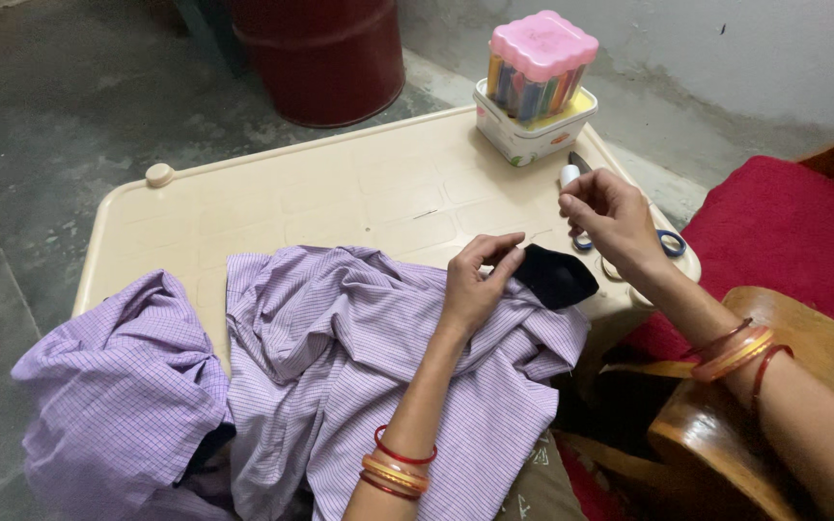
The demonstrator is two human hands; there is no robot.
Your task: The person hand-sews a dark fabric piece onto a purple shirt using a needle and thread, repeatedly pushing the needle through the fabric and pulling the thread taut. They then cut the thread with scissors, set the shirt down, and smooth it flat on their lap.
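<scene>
A lilac checked shirt lies crumpled over the near half of a cream plastic table. My left hand pinches the shirt next to its black collar part. My right hand is raised a little to the right, fingertips pinched together as if on a fine needle or thread that is too thin to make out. Behind that hand lie blue-handled scissors and a small white spool. Both wrists wear red and gold bangles.
At the table's far right corner stands a white tub holding a pink-lidded box of coloured thread reels. A dark red drum stands on the concrete floor behind. A red cushion and a wooden chair arm are at right.
</scene>
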